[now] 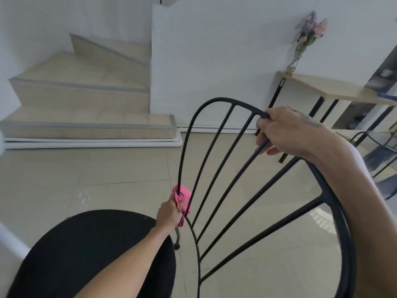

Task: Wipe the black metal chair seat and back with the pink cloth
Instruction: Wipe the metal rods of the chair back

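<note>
A person's left hand [168,214] is clenching the pink cloth [183,195] around the outer left rod of the black metal chair back [223,99], low down, just beyond the far edge of the round black seat [86,254]. The right hand [285,131] is grasping the top rail of the curved back near its right-hand bend, fingers curling round the bar. Pale floor tiles [96,168] are showing between the spokes. Beyond, beige steps [86,91] are rising beside a white wall, and a vase of flowers [305,41] is standing at the left end of a wooden table [335,89].
</note>
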`<move>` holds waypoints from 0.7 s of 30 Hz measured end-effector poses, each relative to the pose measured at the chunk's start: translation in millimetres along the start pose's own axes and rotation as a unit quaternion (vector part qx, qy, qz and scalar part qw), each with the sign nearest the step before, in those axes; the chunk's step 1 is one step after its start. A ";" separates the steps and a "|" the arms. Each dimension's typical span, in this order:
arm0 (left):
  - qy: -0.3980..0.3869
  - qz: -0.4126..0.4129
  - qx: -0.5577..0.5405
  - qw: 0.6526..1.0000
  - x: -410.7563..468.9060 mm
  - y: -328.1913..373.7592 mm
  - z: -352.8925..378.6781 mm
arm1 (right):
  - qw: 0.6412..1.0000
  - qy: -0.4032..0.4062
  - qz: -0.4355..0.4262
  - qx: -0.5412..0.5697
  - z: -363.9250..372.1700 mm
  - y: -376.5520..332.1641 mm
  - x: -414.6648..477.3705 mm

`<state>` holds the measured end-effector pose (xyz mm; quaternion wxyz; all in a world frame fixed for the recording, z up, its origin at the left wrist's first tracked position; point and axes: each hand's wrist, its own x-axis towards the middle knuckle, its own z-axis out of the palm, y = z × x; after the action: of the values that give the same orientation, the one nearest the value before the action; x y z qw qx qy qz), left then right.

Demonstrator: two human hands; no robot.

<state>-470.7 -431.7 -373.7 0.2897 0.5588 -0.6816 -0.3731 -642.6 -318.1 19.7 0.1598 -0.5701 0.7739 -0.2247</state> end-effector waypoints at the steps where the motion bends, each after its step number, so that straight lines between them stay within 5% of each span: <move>1: -0.012 -0.004 0.026 1.000 2.5 -0.6 -2.3 | 1.000 0.000 0.003 0.004 0.2 1.5 0.2; 14: -0.079 -0.065 0.144 0.984 -19.3 35.7 -22.4 | 1.000 -0.005 0.012 0.020 1.4 -1.3 -3.0; 21: -0.090 -0.118 -0.142 0.979 -56.1 51.1 -58.5 | 1.000 -0.008 0.019 0.023 -3.1 -2.7 -4.6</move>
<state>-439.5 -382.8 -297.6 0.2577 0.5527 -0.5745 -0.5459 -640.5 -313.9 23.7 0.1833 -0.5535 0.7779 -0.2344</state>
